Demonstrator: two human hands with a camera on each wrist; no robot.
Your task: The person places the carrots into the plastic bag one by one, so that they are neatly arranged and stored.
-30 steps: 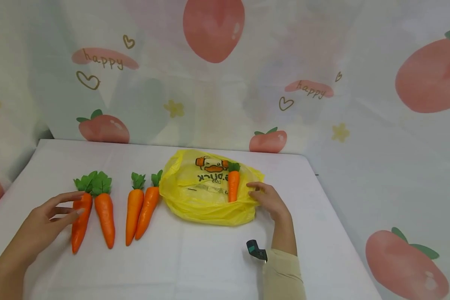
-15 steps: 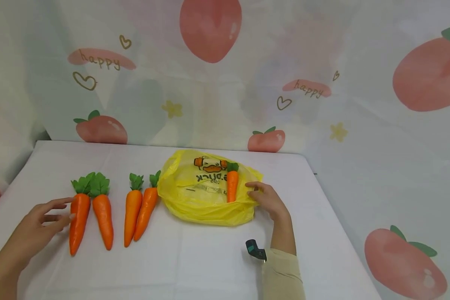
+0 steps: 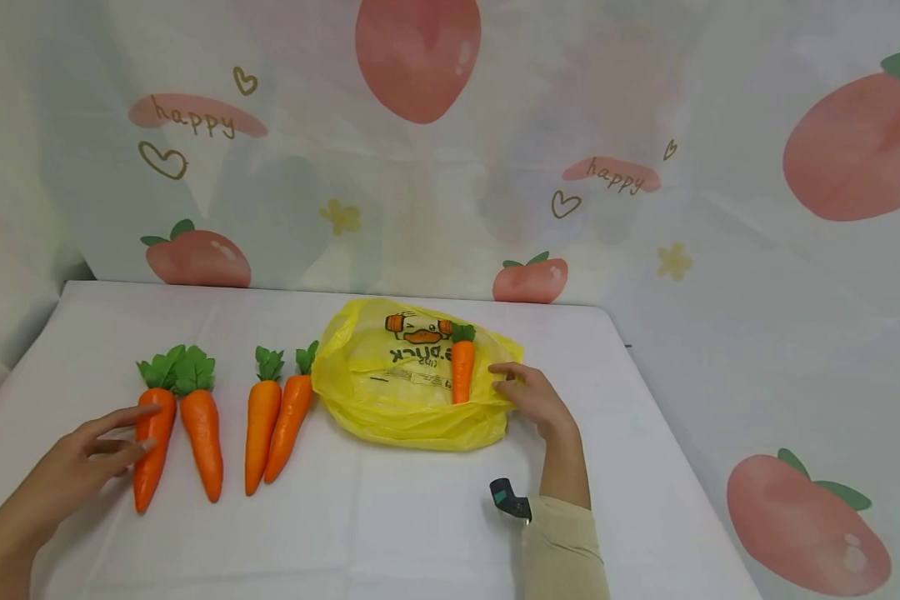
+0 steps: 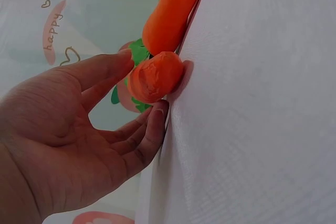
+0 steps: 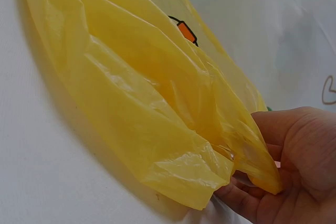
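My left hand [image 3: 75,471] is at the leftmost orange carrot [image 3: 153,450], which has a green leafy top. In the left wrist view its digits [image 4: 144,148] sit on both sides of the carrot's tip [image 4: 156,77], close to the surface and not closed round it. My right hand [image 3: 536,404] pinches the right edge of a yellow plastic bag [image 3: 412,429] with a duck print. The right wrist view shows the bag's film [image 5: 142,108] gathered between thumb and fingers. One carrot [image 3: 462,371] lies in the bag's mouth.
A second carrot [image 3: 202,442] lies right of the leftmost one, their leaves overlapping. Two more carrots [image 3: 262,433] lie side by side between these and the bag. All are on a white-covered table [image 3: 390,533]. A fruit-printed cloth [image 3: 420,183] stands behind it.
My left hand drew back left from the leftmost carrot, then came in over it again. The right hand stays on the bag. The whole head view has shifted slightly.
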